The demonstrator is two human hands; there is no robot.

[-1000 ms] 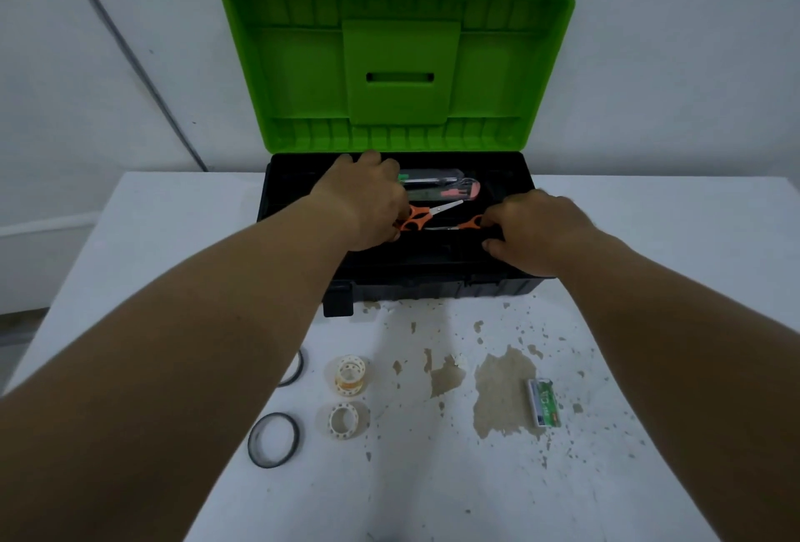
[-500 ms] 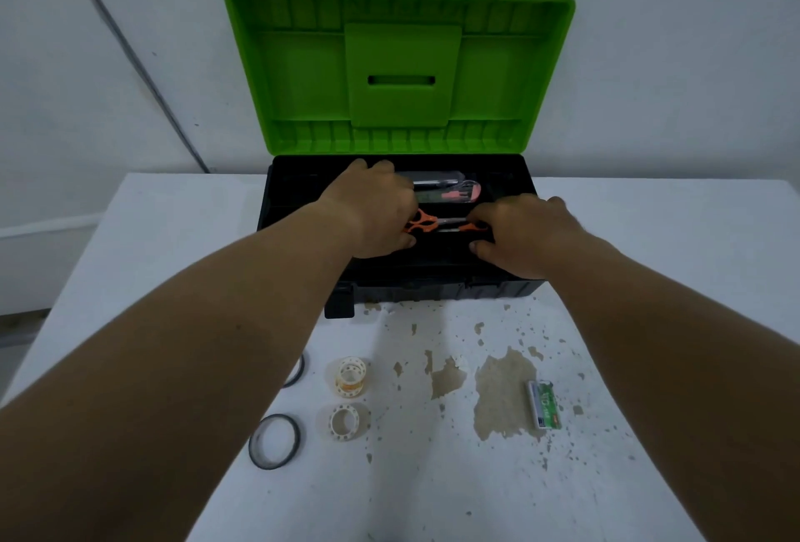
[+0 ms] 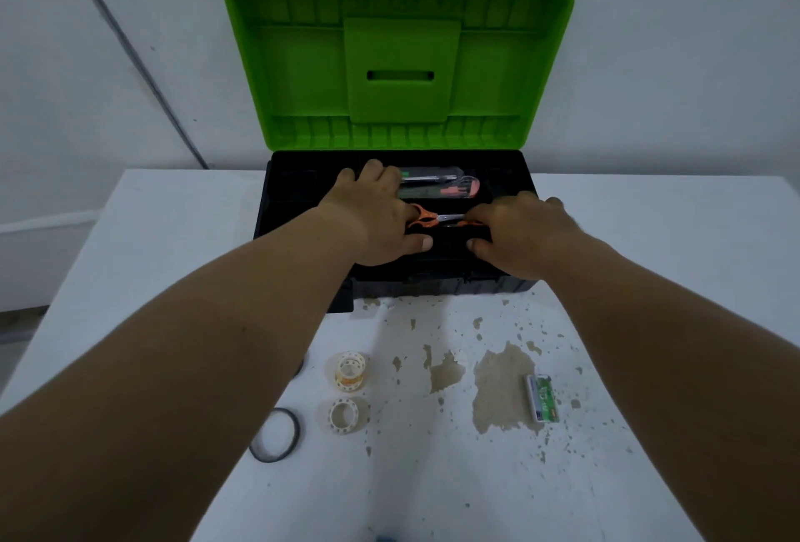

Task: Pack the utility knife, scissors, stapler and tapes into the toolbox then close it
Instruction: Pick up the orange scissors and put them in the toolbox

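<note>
The toolbox (image 3: 498,282) stands open at the table's far edge, its green lid (image 3: 303,65) upright against the wall. Orange-handled scissors (image 3: 437,219) lie flat in its black tray. Behind them lies the packaged utility knife (image 3: 437,186). My left hand (image 3: 372,217) rests palm down over the scissors' handle end, fingers stretched toward the back. My right hand (image 3: 524,234) curls over the scissors' tip end. Two clear tape rolls (image 3: 350,370) (image 3: 344,415) and a black tape ring (image 3: 275,435) lie on the table near me. A small green stapler (image 3: 541,398) lies to the right.
The white table (image 3: 433,476) has brown patches of peeled surface in front of the toolbox. Another dark ring (image 3: 299,366) is partly hidden under my left forearm. A white wall rises right behind the toolbox lid.
The scissors turned from slanted to level in the tray. My right hand slid left toward the scissors' tip, and my left hand shifted slightly right and back.
</note>
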